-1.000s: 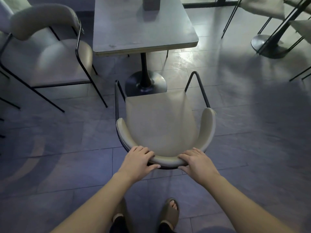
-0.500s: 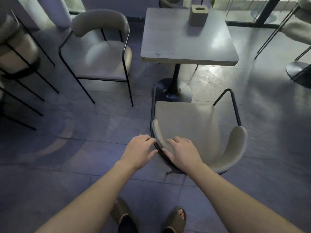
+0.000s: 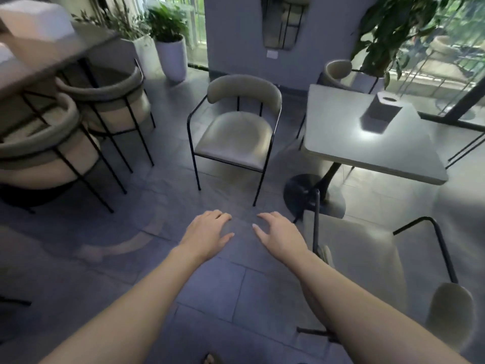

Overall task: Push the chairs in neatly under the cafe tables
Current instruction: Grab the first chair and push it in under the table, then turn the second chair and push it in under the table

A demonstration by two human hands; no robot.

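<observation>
A beige padded chair with black metal legs (image 3: 236, 135) stands out on the floor, left of the grey square cafe table (image 3: 349, 143), with its seat turned toward me. My left hand (image 3: 207, 232) and my right hand (image 3: 278, 235) hover over the tiles in front of it, palms down, fingers spread, holding nothing. At the lower right a second beige chair (image 3: 367, 261) sits just short of the table's near edge, its curved backrest beside my right forearm. A third chair back (image 3: 337, 70) shows behind the table.
Two beige chairs (image 3: 47, 143) are tucked under a long counter (image 3: 52, 56) at the left. Potted plants in white planters (image 3: 170, 53) stand by the far window. A grey box (image 3: 378, 114) rests on the table. The table's round black base (image 3: 301, 193) is on the floor.
Both hands have let go of the lower-right chair's backrest and moved left over the bare floor. My view has swung up and left, bringing the other chair to the centre.
</observation>
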